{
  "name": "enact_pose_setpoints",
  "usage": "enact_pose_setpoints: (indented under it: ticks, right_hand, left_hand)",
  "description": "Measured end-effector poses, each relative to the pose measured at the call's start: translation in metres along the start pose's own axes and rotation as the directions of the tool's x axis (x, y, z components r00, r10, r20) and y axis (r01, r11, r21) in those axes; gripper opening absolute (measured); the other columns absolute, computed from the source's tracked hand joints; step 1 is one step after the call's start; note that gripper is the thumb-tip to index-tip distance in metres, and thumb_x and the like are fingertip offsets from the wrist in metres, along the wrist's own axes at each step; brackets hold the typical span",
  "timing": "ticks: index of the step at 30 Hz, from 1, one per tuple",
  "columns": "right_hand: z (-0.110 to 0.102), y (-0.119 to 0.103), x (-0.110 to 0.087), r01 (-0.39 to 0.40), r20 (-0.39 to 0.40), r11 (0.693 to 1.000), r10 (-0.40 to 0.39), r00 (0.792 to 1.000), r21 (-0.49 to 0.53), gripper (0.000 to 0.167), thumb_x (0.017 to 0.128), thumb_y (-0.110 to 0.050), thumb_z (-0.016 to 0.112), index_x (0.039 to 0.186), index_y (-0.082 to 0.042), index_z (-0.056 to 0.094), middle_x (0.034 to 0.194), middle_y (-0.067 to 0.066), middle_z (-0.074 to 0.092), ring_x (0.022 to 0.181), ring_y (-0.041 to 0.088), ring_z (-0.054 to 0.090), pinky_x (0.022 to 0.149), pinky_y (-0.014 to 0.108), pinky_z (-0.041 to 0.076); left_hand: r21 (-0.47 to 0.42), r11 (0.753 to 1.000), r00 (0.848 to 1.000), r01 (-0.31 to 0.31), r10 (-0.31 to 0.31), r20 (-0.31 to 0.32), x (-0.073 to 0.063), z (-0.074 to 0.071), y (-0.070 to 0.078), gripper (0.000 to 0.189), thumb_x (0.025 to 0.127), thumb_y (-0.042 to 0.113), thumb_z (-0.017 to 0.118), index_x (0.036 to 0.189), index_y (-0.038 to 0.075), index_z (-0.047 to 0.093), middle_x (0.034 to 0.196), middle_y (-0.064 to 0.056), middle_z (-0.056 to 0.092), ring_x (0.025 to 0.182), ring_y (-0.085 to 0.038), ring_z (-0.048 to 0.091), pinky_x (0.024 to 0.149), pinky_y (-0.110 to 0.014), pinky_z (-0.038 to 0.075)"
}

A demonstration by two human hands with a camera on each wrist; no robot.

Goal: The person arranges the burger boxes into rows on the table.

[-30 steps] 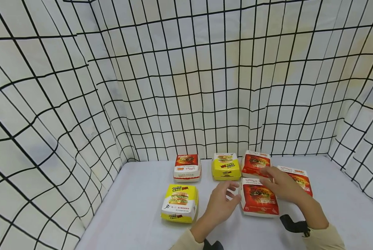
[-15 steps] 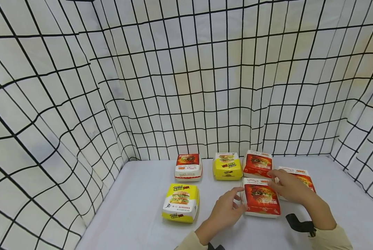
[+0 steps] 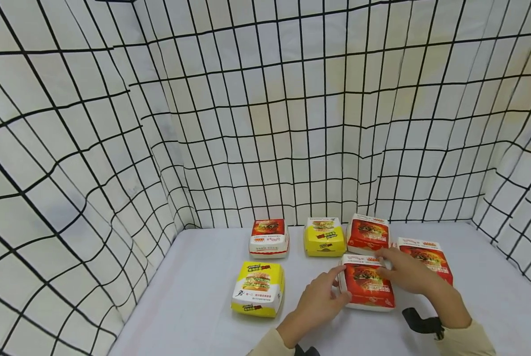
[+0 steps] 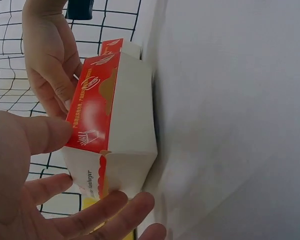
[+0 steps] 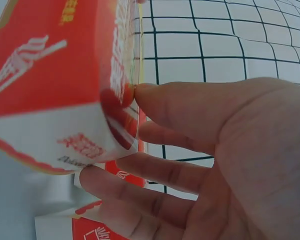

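A red and white burger box [image 3: 369, 284] lies on the table in front of the person, its burger picture facing up. At its left side is the left hand [image 3: 317, 299]; the left wrist view shows thumb and fingertips around one corner of the burger box [image 4: 97, 110]. From the upper right, the right hand [image 3: 405, 269] holds the same box. In the right wrist view its thumb meets the upper edge of the burger box [image 5: 50, 75], with fingertips against the white side. The underside of the box is hidden in the head view.
Red burger boxes stand behind [image 3: 369, 235] and to the right [image 3: 429, 257]. A yellow burger box [image 3: 323, 237] and a red-and-white one [image 3: 269, 239] are at the back. Another yellow box [image 3: 257, 289] sits left. Gridded white cloth walls [image 3: 265, 123] surround the table [image 3: 190, 296].
The left hand has come rightward onto the red box's left side. Over the last half second the box and right hand have shifted slightly left. The other boxes stay put.
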State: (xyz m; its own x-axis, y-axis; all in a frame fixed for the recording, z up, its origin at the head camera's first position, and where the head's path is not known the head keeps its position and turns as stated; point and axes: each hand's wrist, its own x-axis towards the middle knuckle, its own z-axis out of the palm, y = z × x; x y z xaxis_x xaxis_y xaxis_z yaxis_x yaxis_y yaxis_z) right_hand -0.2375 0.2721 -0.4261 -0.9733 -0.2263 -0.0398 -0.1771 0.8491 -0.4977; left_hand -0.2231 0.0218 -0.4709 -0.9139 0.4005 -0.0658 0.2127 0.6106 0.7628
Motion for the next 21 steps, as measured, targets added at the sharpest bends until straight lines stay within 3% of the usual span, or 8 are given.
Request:
enact_pose_setpoints:
  ticks: [7,12,21]
  right_hand:
    - [0.006,-0.005,0.0,0.031,-0.003,0.999,-0.031,1.0,0.01,0.055,0.094,-0.032,0.073,0.138,-0.001,0.059,0.131,0.019,0.063,0.117,0.037,0.059,0.094,0.062,0.053]
    - [0.009,-0.009,0.001,0.028,0.012,0.999,-0.028,1.0,0.031,0.057,0.093,-0.035,0.074,0.138,-0.003,0.059,0.126,0.013,0.064,0.112,0.03,0.058,0.092,0.058,0.055]
    - [0.014,-0.009,0.004,0.027,0.03,0.999,-0.028,0.999,0.04,0.06,0.092,-0.04,0.074,0.138,-0.005,0.059,0.136,0.021,0.06,0.115,0.032,0.059,0.091,0.058,0.056]
  left_hand:
    - [0.115,0.993,1.0,0.008,-0.01,0.018,0.0,-0.013,-0.002,0.061,0.094,0.051,0.068,0.15,0.041,0.046,0.12,0.004,0.067,0.099,-0.009,0.061,0.079,-0.037,0.051]
    - [0.124,0.992,1.0,0.02,-0.022,0.014,-0.001,-0.018,-0.004,0.059,0.095,0.05,0.067,0.15,0.038,0.047,0.119,0.003,0.068,0.1,-0.011,0.061,0.08,-0.039,0.053]
    - [0.142,0.989,0.999,0.052,-0.053,0.007,-0.005,-0.021,-0.001,0.058,0.098,0.042,0.066,0.152,0.034,0.045,0.122,-0.002,0.064,0.095,-0.016,0.057,0.081,-0.042,0.053]
